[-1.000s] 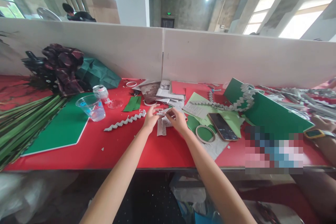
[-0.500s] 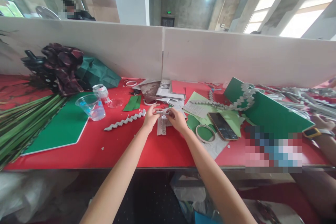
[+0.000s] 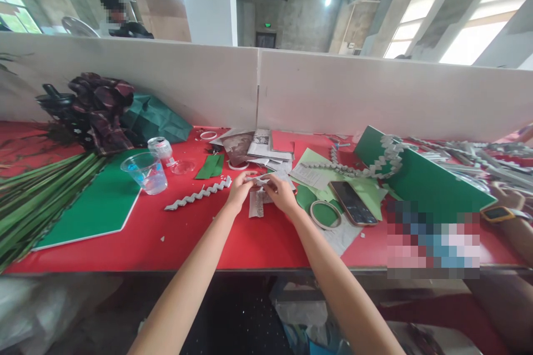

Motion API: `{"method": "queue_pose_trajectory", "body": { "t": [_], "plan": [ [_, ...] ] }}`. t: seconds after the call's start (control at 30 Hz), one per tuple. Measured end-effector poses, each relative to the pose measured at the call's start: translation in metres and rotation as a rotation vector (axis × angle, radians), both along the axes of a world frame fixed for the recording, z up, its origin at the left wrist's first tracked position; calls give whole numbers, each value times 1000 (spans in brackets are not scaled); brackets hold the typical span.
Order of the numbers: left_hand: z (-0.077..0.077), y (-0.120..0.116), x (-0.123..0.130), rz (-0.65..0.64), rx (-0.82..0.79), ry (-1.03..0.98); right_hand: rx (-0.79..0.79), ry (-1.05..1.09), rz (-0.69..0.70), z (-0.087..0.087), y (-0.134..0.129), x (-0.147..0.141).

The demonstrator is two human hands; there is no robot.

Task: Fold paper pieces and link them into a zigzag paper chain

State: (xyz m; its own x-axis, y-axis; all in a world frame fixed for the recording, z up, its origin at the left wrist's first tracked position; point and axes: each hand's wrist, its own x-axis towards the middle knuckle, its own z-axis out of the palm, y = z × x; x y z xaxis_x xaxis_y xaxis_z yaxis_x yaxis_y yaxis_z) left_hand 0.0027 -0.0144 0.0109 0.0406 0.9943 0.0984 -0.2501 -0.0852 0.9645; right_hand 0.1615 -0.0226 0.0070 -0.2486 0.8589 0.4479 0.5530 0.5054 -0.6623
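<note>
My left hand and my right hand come together over the middle of the red table. Between their fingertips they pinch a small strip of folded newspaper, mostly covered by the fingers. Below it a flat piece of printed paper hangs or lies; which of the two I cannot tell. Left of my hands rests a zigzag chain of folded paper. A longer folded-paper chain curves over green sheets on the right.
A phone and a tape roll lie to the right. Leftward stand a plastic cup and a can, near long green leaves. A co-worker's hand is beside a green board. A white partition runs behind.
The fingers of both hands have shifted slightly around the paper strip, and the right fingers look straighter. The camera view has tilted a little; the table items stay in place.
</note>
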Motion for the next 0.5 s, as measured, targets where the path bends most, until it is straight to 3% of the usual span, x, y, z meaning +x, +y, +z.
{"method": "queue_pose_trajectory", "body": {
  "t": [0.27, 0.5],
  "plan": [
    [0, -1, -1, 21, -33, -24, 0, 18, 66, -1, 1, -1],
    [-3, 2, -2, 30, -50, -9, -12, -9, 30, 1, 0, -2]
  ]
}}
